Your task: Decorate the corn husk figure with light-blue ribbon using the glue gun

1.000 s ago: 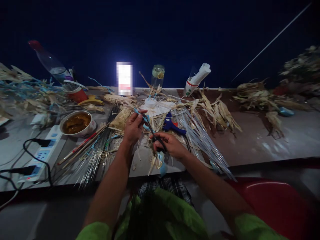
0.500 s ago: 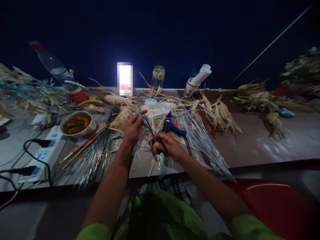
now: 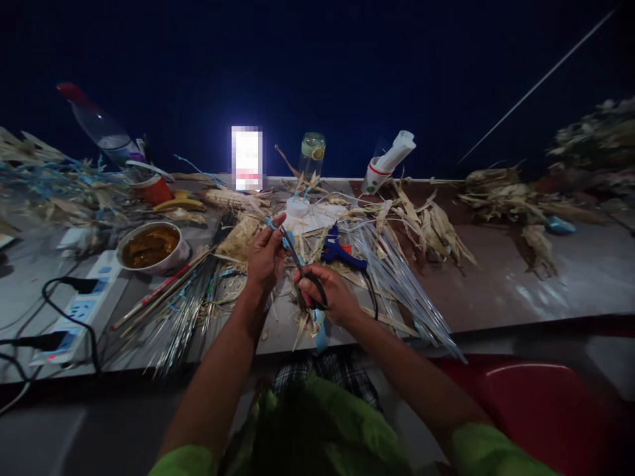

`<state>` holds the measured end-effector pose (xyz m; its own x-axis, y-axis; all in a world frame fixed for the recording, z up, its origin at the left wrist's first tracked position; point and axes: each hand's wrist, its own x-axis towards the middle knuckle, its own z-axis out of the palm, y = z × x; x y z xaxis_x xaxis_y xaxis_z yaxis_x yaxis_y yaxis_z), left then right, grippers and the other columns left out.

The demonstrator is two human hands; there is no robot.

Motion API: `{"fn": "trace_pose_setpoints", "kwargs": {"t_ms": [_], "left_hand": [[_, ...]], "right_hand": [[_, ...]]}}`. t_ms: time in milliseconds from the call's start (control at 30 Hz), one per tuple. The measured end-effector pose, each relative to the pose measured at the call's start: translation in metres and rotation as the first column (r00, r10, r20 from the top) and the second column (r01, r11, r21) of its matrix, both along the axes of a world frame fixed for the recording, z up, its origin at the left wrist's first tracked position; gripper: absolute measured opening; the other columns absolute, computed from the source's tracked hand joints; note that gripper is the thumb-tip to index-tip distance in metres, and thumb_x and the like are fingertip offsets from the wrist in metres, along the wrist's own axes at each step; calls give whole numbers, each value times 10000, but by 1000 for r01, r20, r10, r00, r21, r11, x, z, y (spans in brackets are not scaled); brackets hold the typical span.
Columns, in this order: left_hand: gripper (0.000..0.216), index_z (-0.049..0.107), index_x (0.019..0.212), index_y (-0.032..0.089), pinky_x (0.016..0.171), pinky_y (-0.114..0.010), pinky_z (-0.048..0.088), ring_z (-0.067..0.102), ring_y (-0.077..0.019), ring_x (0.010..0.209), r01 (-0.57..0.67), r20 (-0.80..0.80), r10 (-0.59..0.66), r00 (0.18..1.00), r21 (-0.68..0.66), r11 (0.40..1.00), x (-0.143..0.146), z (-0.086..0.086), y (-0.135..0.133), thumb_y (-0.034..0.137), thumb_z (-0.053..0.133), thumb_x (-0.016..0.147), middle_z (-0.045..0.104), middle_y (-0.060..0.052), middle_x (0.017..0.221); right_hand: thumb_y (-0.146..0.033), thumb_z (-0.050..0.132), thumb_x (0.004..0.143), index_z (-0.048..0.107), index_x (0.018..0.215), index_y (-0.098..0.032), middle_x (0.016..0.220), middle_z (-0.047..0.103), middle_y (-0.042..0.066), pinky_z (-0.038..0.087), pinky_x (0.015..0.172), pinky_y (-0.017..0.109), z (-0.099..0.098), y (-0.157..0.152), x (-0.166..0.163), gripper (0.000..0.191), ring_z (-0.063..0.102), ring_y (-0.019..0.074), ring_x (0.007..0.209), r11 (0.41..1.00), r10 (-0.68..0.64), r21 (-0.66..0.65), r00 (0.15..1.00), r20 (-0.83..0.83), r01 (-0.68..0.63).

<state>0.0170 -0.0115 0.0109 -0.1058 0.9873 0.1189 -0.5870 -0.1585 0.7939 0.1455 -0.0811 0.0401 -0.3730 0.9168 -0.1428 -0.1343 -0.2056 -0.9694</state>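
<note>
My right hand (image 3: 327, 291) is closed around the black handles of a pair of scissors (image 3: 294, 254). Its blades point up and left to the fingers of my left hand (image 3: 266, 254). That hand pinches a thin light-blue strip (image 3: 270, 223), with more blue showing beside the blades. Whether the blades touch the strip is too small to tell. Just right of the hands lies a blue glue gun (image 3: 340, 250) among husk scraps. Behind them a small white round piece (image 3: 297, 208) rests on white paper.
Left are a bowl of brown liquid (image 3: 153, 246), a power strip (image 3: 82, 311) with black plugs, and bundled metal wires (image 3: 183, 330). Clear sticks (image 3: 401, 284) and dried corn husks (image 3: 431, 225) lie right. A lit screen (image 3: 247, 158), jar (image 3: 312, 155) and paper cup (image 3: 376, 177) stand behind.
The whole view has shifted slightly. Both hands stay close together in nearly the same pose, with the scissors and the blue strip still held.
</note>
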Motion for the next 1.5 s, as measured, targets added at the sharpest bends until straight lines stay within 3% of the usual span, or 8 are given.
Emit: {"fn": "trace_pose_setpoints", "kwargs": {"t_ms": [233, 400, 700, 967, 1200, 1500], "left_hand": [[460, 646, 1100, 248, 451, -156, 386, 439, -43, 480, -32, 33, 32, 999, 1, 999, 4, 2, -2, 339, 734, 657, 537, 47, 580], [418, 661, 1068, 243, 420, -171, 364, 422, -57, 463, -62, -45, 60, 997, -62, 996, 8, 8, -7, 364, 715, 672, 530, 37, 567], [432, 657, 1076, 232, 431, -174, 347, 409, -55, 463, -81, -50, 78, 996, -61, 995, 11, 10, -9, 366, 717, 670, 507, 38, 561], [422, 657, 1065, 233, 399, -171, 325, 391, -47, 439, -70, -83, 63, 995, -88, 994, 12, 8, -9, 375, 711, 671, 547, 39, 587], [440, 640, 1109, 240, 341, -183, 276, 318, -39, 366, -66, -118, 58, 991, -64, 996, 11, 6, -11, 383, 690, 695, 486, 54, 516], [458, 648, 1082, 236, 370, -171, 304, 373, -39, 403, -40, -93, 36, 995, -45, 998, 10, 5, -10, 410, 712, 663, 511, 49, 540]], "right_hand": [[-485, 670, 652, 561, 809, -166, 460, 464, -81, 285, 438, 208, -6, -3, -8, 372, 384, 53, 405, 998, -61, -28, 996, -68, 59], [-487, 667, 652, 559, 817, -174, 477, 490, -70, 298, 461, 216, -8, 0, -12, 370, 411, 65, 430, 995, -96, -33, 991, -99, 93], [-508, 631, 690, 559, 755, -172, 447, 431, -74, 270, 436, 212, -8, -2, -16, 350, 356, 50, 394, 990, -136, 28, 987, -89, 139], [-520, 618, 696, 540, 774, -171, 465, 482, -61, 284, 462, 212, -9, 3, -18, 366, 398, 61, 426, 991, -132, 3, 987, -95, 133], [-514, 621, 700, 532, 720, -172, 434, 441, -74, 248, 446, 214, -8, 4, -18, 353, 340, 50, 396, 989, -146, 12, 985, -89, 147], [-538, 635, 683, 535, 722, -179, 443, 445, -66, 267, 446, 219, -4, 8, -19, 375, 349, 59, 410, 989, -146, 7, 987, -71, 147]]}}
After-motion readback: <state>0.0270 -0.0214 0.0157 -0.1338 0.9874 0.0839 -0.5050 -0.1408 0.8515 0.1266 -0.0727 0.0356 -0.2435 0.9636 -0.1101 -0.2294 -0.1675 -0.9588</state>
